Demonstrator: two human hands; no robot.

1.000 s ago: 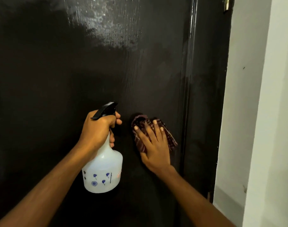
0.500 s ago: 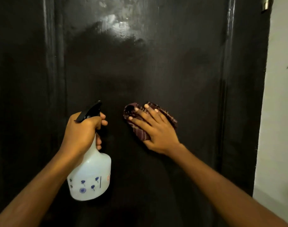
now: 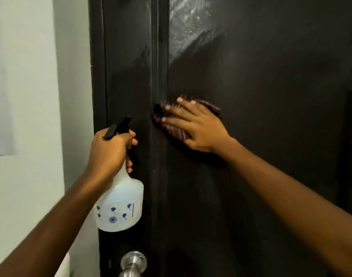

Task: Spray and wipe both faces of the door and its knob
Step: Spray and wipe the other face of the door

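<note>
We press the cloth (image 3: 178,133) flat under our right hand (image 3: 199,128), fingers spread, against the door (image 3: 251,186) near its left edge, so the palm drives the wipe. Our left hand (image 3: 109,152) grips the spray bottle (image 3: 121,200) by its neck, ready to respray, above the knob (image 3: 133,260) at the door's lower-left edge.

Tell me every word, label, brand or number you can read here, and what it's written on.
No text here is readable.
Spray bottle: blue flower-like prints, a dark vertical line and a faint reddish mark at its edge, too blurred to read.
Paper sheet on the wall: a small dark picture; any print is too blurred to read.
Door and knob: no lettering shows.
</note>
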